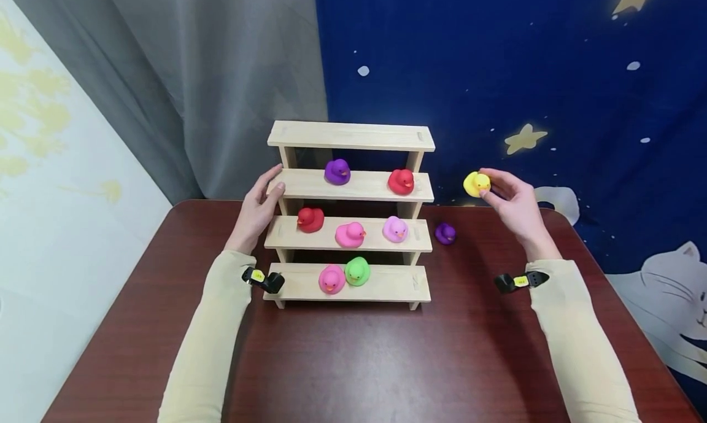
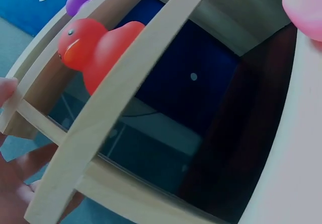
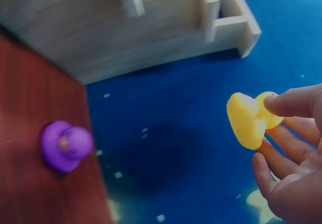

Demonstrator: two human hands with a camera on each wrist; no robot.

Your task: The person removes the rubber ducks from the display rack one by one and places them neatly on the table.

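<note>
A four-tier wooden step shelf point(image 1: 350, 134) holds several rubber ducks. My left hand point(image 1: 258, 211) grips the shelf's left end near the second tier from the top, thumb at its edge; part of the fingers is hidden behind the wood in the left wrist view. To the right of the shelf, my right hand point(image 1: 513, 205) pinches a yellow rubber duck point(image 1: 474, 184) between thumb and fingers, raised above the table's back edge. Below and left of it, a small purple duck point(image 1: 445, 233) sits on the table; the right wrist view shows this purple duck point(image 3: 65, 146) too.
Second tier from the top: a purple duck point(image 1: 337, 172) and a red duck point(image 1: 401, 182). Third: a red duck point(image 1: 310, 220), a pink duck point(image 1: 350, 234) and a light-purple duck point(image 1: 395, 229). Bottom: a pink duck point(image 1: 332, 279) beside a green duck point(image 1: 357, 271). Curtains hang behind the brown table point(image 1: 353, 361).
</note>
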